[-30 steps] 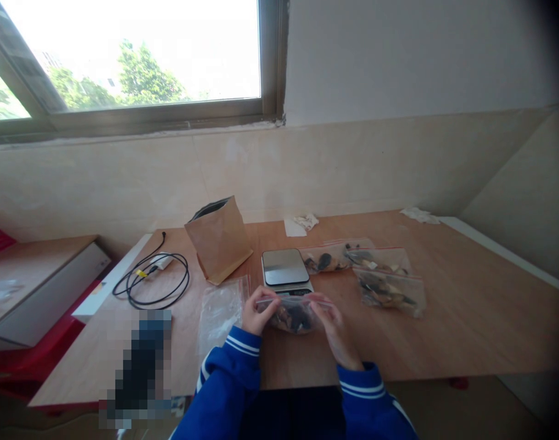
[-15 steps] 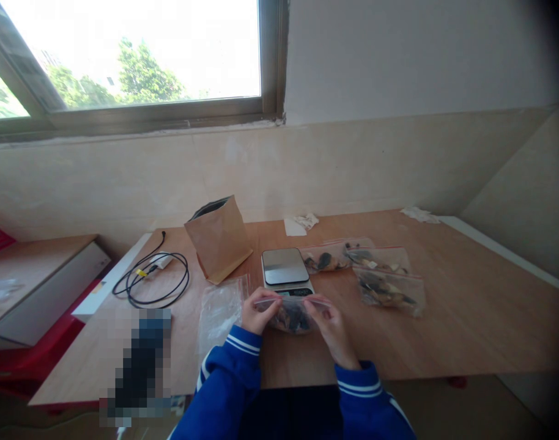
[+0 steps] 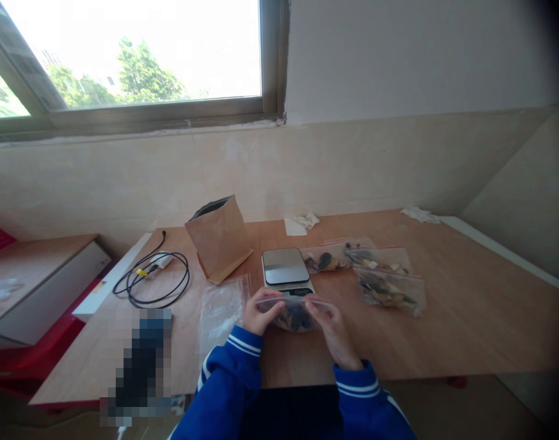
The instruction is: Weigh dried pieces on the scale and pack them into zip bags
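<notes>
A clear zip bag [image 3: 294, 319] with dark and tan dried pieces inside is held at the table's near side, just in front of the kitchen scale [image 3: 286, 267]. My left hand [image 3: 261, 311] pinches the left part of its top edge between thumb and fingers. On the right part of the same edge, my right hand [image 3: 328, 321] is closed in a pinch. Whether the zip is sealed I cannot tell. Left of my left hand lies a stack of flat clear zip bags [image 3: 219, 311]. The scale's plate is bare, and my hands partly hide its display.
An open brown paper pouch [image 3: 222, 241] stands behind the flat bags. Several filled zip bags [image 3: 389, 290] lie right of the scale. A coiled black cable [image 3: 158, 302] and a pixelated dark object [image 3: 142, 360] lie left. Crumpled tissue [image 3: 307, 220] sits near the wall.
My fingers have shifted very slightly along the zip bag's top edge, the left thumb a little to the right. Everything else stays in place.
</notes>
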`<state>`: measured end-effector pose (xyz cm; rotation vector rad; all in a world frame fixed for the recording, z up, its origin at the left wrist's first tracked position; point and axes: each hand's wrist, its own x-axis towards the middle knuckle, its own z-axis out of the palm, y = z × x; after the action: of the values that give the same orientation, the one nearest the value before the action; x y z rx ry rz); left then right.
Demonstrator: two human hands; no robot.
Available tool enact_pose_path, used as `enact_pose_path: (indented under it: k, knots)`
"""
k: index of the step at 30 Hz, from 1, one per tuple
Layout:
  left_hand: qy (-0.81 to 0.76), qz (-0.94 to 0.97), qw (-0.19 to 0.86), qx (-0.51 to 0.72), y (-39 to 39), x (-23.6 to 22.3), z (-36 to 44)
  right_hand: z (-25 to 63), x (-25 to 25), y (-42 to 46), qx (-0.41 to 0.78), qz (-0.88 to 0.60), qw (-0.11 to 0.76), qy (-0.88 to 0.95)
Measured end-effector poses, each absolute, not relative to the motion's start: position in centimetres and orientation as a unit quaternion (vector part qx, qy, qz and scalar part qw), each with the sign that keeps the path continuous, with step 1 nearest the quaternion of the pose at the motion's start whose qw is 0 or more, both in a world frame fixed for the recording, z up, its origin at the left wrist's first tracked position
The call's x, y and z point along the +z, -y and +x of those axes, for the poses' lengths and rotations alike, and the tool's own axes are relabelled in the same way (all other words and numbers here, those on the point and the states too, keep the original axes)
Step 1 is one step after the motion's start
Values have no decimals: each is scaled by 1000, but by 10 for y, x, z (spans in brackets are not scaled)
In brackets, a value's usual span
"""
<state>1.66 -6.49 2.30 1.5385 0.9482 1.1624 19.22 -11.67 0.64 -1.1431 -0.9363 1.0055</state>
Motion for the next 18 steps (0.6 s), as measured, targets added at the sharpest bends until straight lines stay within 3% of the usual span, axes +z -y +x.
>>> enact_pose_path:
  k: [18]
  knots:
    - [-394, 669, 409, 480, 65, 15, 18, 183, 12, 115, 367, -511, 622, 466]
